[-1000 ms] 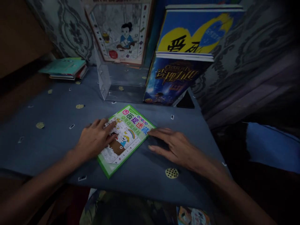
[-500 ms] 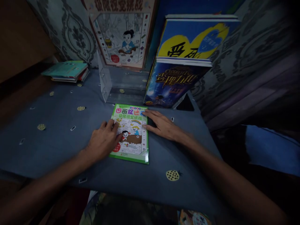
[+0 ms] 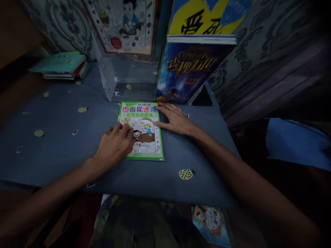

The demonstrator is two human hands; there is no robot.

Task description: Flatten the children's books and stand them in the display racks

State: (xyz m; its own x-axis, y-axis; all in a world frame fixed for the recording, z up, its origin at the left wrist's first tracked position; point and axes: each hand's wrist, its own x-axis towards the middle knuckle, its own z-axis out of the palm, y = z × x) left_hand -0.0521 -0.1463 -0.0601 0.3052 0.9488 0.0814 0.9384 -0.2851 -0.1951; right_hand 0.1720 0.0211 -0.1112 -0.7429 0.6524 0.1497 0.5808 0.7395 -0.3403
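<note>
A thin picture book (image 3: 146, 115) with a green-bordered cover lies closed and face up on the table. My left hand (image 3: 116, 141) rests over its left edge, fingers bent on the cover and fingertips partly hidden by the knuckles; I see nothing gripped in it. On the right edge, my right hand (image 3: 174, 119) lies palm down with its fingers stretched and the thumb spread, touching the cover near the upper corner.
Behind the book stands a clear acrylic rack (image 3: 110, 82) holding a picture book (image 3: 126, 41). To its right leans a dark blue book (image 3: 191, 70) before a yellow-and-blue one (image 3: 201, 17). A book stack (image 3: 63, 65) lies back left. Below the table's front edge is another book (image 3: 212, 224).
The view has tilted down, so everything sits higher in the picture. My left hand has slid slightly further over the cover, its thumb tucked in more. The right hand keeps its place.
</note>
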